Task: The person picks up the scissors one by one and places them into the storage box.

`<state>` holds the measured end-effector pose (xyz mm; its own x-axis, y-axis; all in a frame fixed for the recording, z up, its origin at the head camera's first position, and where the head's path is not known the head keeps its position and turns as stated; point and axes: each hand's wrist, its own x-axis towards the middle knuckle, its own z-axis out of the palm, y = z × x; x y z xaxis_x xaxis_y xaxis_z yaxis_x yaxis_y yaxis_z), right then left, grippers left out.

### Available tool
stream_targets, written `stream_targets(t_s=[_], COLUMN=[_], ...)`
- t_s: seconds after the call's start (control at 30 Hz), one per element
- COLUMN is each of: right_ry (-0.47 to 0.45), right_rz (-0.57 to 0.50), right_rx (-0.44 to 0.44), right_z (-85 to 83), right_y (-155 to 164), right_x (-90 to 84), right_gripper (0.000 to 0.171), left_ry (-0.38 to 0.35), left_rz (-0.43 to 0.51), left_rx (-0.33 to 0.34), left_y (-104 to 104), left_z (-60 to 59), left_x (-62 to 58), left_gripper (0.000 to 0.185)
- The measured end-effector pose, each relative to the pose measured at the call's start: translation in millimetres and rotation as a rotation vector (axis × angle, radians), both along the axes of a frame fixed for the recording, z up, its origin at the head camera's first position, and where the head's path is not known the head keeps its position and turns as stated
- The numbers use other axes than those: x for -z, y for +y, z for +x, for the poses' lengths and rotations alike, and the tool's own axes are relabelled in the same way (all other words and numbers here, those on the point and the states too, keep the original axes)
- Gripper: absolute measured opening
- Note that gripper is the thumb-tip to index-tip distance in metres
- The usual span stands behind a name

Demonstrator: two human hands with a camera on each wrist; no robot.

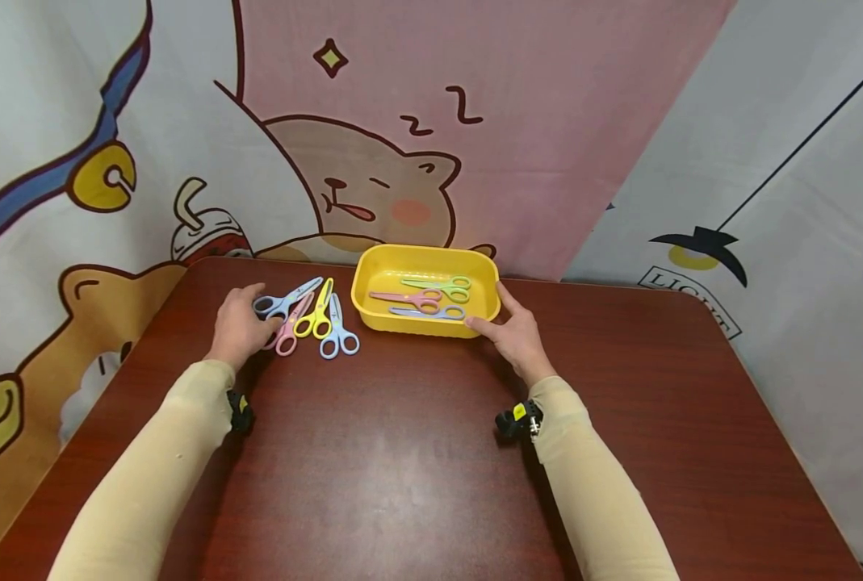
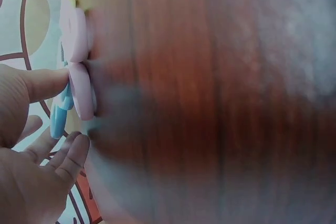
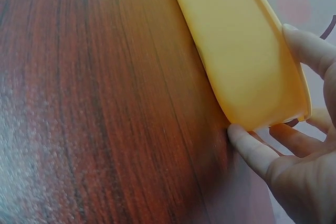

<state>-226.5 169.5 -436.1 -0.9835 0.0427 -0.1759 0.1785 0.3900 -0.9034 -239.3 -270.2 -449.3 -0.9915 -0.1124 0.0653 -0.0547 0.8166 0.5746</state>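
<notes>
- The left hand lies on the handles of the grey-handled plastic scissors; whether its fingers grip them is hidden, so I cannot tell.
- Beside it lie the pink-handled scissors, yellow-handled scissors and blue-handled scissors on the dark red wooden table.
- The left wrist view is blurred: only pale pink handles show sharply.
- The yellow rectangular plastic tray holds three more scissors.
- The right hand touches the tray's near right corner, fingers straight.
</notes>
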Motion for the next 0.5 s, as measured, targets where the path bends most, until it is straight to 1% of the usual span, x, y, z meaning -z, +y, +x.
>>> stream_targets(t_s=[0.3,0.5], right_ry=[0.004,0.006], right_rz=[0.006,0.012], right_rx=[0.001,0.002], right_z=[-0.7,-1.2], right_y=[1.0,0.9], right_x=[1.2,2.4], right_gripper=[0.097,0.097], left_ry=[0.056,0.092], left_rz=[0.022,0.031], left_rx=[0.009,-0.004], left_y=[-0.7,-2.2], left_z=[-1.4,-4.8], left_x=[0.8,2.8], left_gripper=[0.069,0.064])
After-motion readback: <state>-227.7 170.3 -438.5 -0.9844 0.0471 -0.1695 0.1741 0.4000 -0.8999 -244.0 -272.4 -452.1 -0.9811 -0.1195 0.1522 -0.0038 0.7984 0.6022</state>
